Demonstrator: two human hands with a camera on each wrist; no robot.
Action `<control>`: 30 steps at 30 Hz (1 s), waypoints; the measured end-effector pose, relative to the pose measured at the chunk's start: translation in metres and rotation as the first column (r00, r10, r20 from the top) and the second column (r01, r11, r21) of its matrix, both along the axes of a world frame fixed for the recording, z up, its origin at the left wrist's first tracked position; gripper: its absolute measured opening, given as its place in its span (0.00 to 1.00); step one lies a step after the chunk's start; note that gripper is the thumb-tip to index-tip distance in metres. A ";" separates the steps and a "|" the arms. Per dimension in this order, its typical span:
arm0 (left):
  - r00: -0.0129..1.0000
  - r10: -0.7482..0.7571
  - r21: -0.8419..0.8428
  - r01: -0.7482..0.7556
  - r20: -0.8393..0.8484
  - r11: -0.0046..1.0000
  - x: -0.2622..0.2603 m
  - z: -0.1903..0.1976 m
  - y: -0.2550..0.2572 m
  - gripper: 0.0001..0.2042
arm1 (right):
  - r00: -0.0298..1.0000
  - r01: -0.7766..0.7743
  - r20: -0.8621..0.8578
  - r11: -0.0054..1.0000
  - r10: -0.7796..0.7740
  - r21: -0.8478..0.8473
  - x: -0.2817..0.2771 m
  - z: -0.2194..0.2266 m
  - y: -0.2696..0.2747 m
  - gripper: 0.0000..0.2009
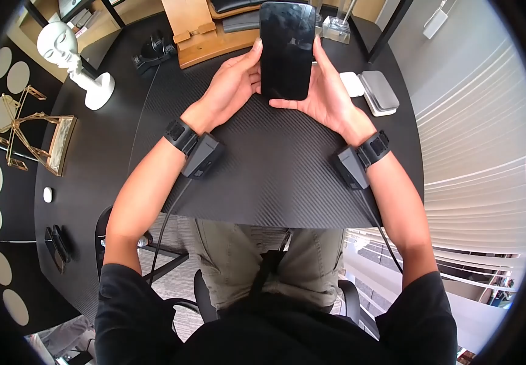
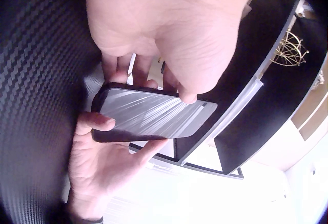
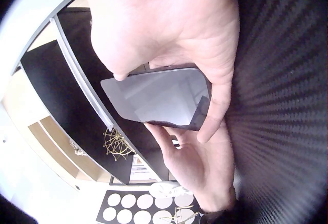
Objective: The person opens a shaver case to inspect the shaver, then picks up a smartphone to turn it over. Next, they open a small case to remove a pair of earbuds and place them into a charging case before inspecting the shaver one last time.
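Black carbon-weave matting (image 1: 275, 170) covers the desk before me; at its far edge stand a wooden stand (image 1: 199, 33), a white bust (image 1: 68, 55) to the left and a small silver case (image 1: 379, 91) to the right. From the head view, the phone (image 1: 286, 48) is raised above the mat with its dark screen towards me, held between my left hand (image 1: 233, 85) and my right hand (image 1: 323, 94) — each takes one long edge, fingers curled behind.

Left wrist view: the phone (image 2: 151, 117) lies across my left fingers (image 2: 123, 65), thumb on its near edge; my right hand (image 2: 102, 157) cups it from below.

Right wrist view: my right thumb and forefinger clamp the phone (image 3: 156, 98) at its edges, while my left hand (image 3: 195, 167) supports the far side.

Assessment: rigid, light, glass-faced and smooth — likely slippery and breakable if dropped. Best grip is on the long side edges, off the screen.
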State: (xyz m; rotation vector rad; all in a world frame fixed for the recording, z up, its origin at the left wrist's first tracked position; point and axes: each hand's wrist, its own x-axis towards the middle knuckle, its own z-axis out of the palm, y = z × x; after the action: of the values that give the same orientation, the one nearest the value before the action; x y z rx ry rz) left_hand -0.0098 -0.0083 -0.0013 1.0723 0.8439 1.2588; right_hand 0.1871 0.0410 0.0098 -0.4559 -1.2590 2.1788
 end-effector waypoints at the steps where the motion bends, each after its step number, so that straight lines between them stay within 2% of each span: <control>1: 1.000 0.000 0.001 0.000 0.000 1.000 -0.001 0.000 0.001 0.26 | 1.000 0.005 -0.002 1.000 -0.005 -0.007 0.000 0.000 0.001 0.41; 13: 1.000 -0.016 0.009 0.016 -0.003 1.000 0.001 -0.003 -0.001 0.26 | 1.000 0.007 0.012 1.000 -0.007 -0.030 0.002 -0.004 -0.003 0.42; 16: 0.999 0.036 -0.014 -0.036 0.009 0.999 0.003 0.003 0.000 0.26 | 1.000 -0.017 0.004 1.000 0.017 -0.012 0.000 0.002 0.004 0.42; 20: 1.000 -0.007 0.033 0.008 -0.017 0.999 -0.001 -0.002 0.002 0.26 | 1.000 0.009 0.003 1.000 -0.009 0.012 0.000 -0.004 0.002 0.42; 30: 1.000 -0.015 0.022 0.015 -0.007 1.000 0.001 0.003 -0.002 0.26 | 1.000 -0.008 0.003 1.000 0.008 0.025 0.001 -0.003 0.000 0.42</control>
State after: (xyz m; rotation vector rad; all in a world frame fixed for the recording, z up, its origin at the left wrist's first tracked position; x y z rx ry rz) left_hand -0.0090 -0.0105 0.0013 1.0990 0.8274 1.2551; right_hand 0.1878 0.0414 0.0064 -0.4448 -1.2905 2.1673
